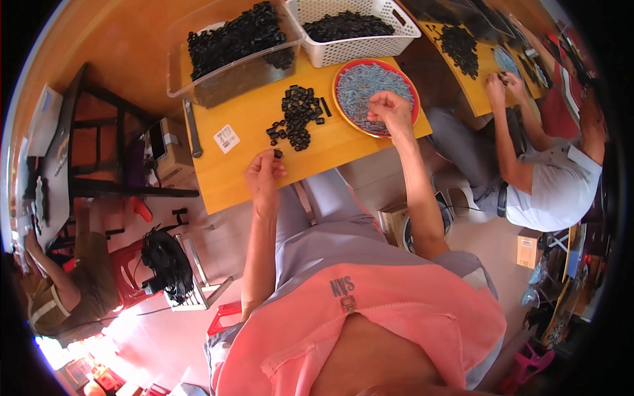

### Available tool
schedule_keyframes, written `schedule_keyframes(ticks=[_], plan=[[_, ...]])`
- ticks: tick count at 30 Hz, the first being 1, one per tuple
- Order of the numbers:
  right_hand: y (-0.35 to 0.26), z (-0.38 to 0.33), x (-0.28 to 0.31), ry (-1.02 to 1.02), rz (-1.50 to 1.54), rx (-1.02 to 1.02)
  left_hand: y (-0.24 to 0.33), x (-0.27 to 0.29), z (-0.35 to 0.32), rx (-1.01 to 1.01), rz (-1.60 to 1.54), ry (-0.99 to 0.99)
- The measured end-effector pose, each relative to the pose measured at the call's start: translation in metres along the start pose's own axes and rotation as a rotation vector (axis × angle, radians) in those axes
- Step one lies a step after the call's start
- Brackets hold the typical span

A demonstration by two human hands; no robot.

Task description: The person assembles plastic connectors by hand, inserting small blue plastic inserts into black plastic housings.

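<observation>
Near the front edge of the yellow table, my left hand (265,173) pinches a small black plastic piece (278,154) between thumb and fingertips. Beyond it lies a loose heap of similar black pieces (301,113), with a longer black strip (325,107) at its right. A round red-rimmed plate (339,109) holds a mass of tiny silvery-grey metal parts, too small to name exactly. My right hand (392,112) is over this plate, thumb and fingers drawn together; whatever is between them is too small to make out.
A clear plastic bin (231,82) and a white perforated basket (360,51), both full of black pieces, stand at the back. A dark-handled tool (192,129) and a white label (226,139) lie at left. Co-workers sit on the right (551,188) and at far left (72,287).
</observation>
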State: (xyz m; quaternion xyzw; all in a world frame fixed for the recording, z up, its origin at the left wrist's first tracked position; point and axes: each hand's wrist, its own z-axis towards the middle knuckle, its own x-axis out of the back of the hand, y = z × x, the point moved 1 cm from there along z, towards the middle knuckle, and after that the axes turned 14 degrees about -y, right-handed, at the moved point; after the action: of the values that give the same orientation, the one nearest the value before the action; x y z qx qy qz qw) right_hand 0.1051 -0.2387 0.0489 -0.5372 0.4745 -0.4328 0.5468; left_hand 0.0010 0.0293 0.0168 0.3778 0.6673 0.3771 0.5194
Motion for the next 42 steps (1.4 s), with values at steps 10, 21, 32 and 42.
schedule_keyframes(ticks=[10, 21, 32, 42], plan=[[0.004, -0.053, -0.128, -0.376, -0.148, 0.080, -0.009, -0.010, -0.010, 0.109, -0.416, -0.165], [0.003, -0.068, -0.136, -0.346, -0.325, 0.189, -0.010, -0.012, -0.017, 0.026, -0.265, -0.116], [0.012, -0.054, -0.137, -0.388, -0.057, 0.049, -0.008, -0.005, -0.021, 0.064, -0.295, -0.213], [0.016, -0.053, -0.136, -0.424, -0.079, 0.008, -0.011, 0.003, -0.020, 0.031, -0.255, -0.226]])
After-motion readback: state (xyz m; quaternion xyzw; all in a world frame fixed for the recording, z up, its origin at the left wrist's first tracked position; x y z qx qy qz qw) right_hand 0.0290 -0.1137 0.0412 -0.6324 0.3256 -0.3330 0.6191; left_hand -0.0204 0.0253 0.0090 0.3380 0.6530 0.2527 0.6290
